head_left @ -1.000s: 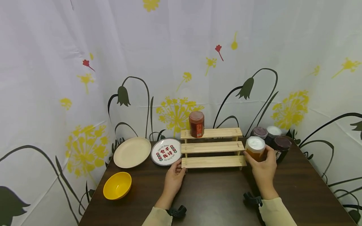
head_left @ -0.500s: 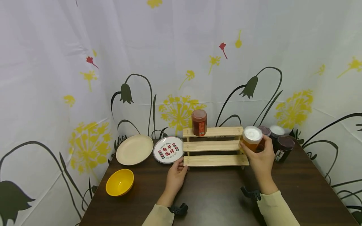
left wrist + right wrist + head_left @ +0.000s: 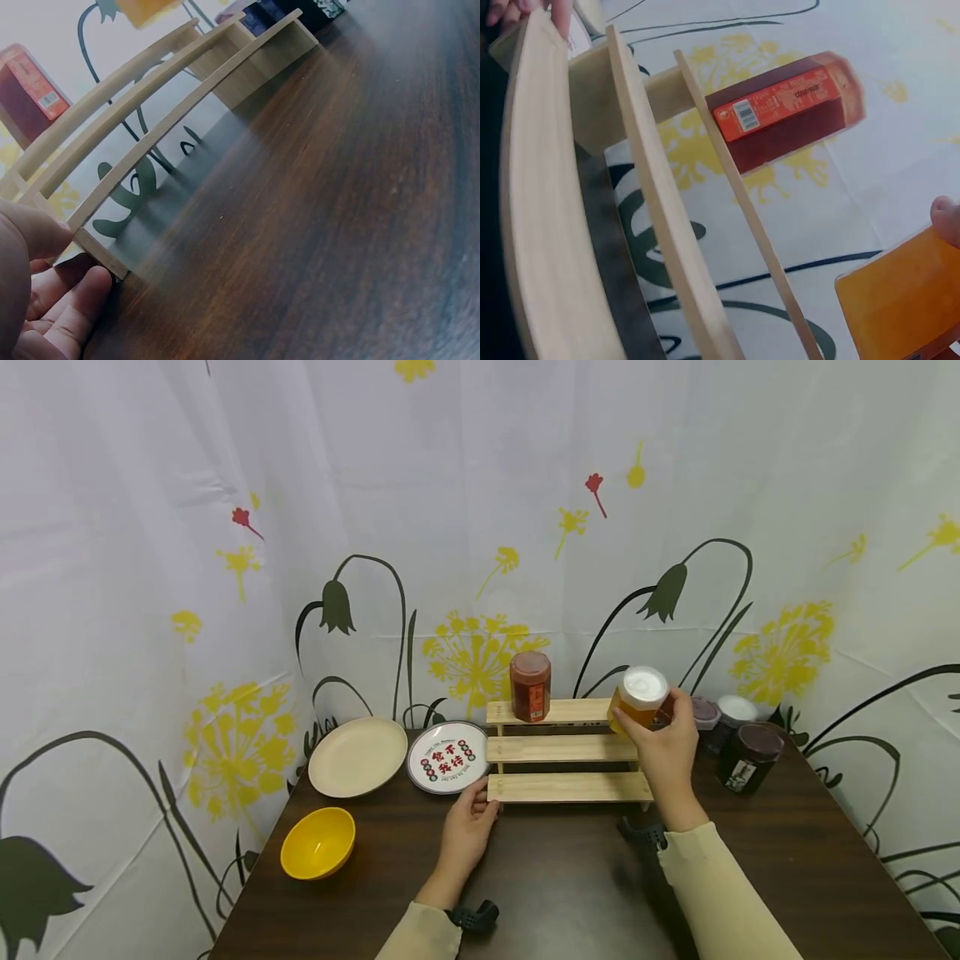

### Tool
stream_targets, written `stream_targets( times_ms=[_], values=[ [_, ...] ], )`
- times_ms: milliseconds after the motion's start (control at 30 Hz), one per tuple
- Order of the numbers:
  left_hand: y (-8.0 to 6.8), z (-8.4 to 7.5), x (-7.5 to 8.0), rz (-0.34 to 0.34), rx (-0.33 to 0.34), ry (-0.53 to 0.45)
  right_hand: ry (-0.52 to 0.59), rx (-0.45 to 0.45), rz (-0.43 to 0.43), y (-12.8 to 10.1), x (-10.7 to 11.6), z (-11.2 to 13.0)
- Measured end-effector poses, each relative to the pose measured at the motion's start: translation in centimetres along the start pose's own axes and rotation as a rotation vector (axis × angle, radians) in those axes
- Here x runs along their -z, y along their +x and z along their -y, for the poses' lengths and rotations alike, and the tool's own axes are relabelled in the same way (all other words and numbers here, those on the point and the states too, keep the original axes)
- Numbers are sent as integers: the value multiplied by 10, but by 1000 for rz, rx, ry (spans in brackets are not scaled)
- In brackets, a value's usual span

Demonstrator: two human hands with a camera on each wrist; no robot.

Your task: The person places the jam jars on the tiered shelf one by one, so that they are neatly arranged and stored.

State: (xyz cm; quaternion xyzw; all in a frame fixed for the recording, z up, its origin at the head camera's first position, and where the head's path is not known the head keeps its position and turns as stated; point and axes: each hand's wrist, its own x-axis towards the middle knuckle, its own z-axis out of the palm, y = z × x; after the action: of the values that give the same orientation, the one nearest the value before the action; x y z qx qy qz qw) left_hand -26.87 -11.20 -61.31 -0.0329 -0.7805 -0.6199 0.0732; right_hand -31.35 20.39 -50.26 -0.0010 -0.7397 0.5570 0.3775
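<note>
A three-tier wooden display rack [image 3: 566, 787] stands on the dark table. My left hand [image 3: 467, 828] holds its front left end, thumb on the lowest tier and fingers curled against the leg in the left wrist view. With my right hand [image 3: 666, 758] I grip an amber jar with a white lid [image 3: 634, 700], tilted slightly, by the rack's upper right end. The right wrist view shows that amber jar [image 3: 900, 296] beyond the top slat, a thumb on it. A dark red jar with an orange-red label [image 3: 530, 687] stands on the left of the top tier.
Several dark jars [image 3: 750, 758] stand right of the rack, one with a white lid. To the left are a cream plate [image 3: 357, 757], a white plate with red lettering [image 3: 447, 781] and a yellow bowl [image 3: 318, 843]. A flowered curtain [image 3: 480, 510] hangs behind the table.
My right hand has carried the amber jar up and left, from beside the dark jars to the rack's top right end. The left hand keeps its hold on the rack.
</note>
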Motion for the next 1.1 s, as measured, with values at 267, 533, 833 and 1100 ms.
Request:
stream_targets(
  times_ms=[267,533,833,1100],
  values=[
    [0,2,0,4,3,9,2,-41,64,21,-16,-5],
    [1,0,1,0,15,-17,-23,-81,136,28,-30,-11],
    [0,1,-1,0,25,-22,-75,-85,215,28,-29,-18],
    [0,0,1,2,15,-32,-46,-125,255,30,-30,-24]
  ],
)
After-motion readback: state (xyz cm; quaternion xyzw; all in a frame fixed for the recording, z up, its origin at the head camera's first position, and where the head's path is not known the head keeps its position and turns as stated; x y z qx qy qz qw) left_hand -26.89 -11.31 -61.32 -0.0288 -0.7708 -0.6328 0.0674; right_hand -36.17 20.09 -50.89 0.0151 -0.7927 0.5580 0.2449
